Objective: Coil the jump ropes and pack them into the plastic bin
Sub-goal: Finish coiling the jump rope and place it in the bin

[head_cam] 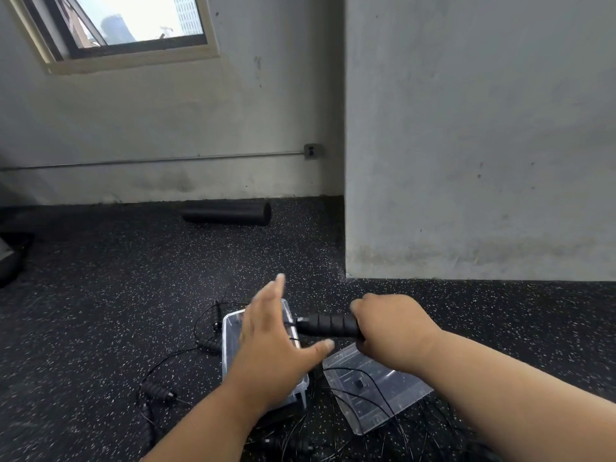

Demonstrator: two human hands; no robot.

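Right hand (386,331) is closed firmly around the butt of a ribbed black handle (328,325), held level above the floor with its cord end pointing at the left hand (275,341), which hovers over the clear plastic bin (230,331) with fingers spread and nothing gripped. Judgement: coiling is under way, and it goes best if the left hand catches the thin cord just off the handle tip and lays even loops against the handle, keeping light tension so the wire does not spring or snag the loose cords below. Count: one bin, on the floor under the left hand; one clear lid (373,388) just beside it on the right; one handle in hand; at least three more handles (158,391) lying on the floor left of the bin, further ones near the bottom edge too dark to count; tangled cords (383,398) uncountable.
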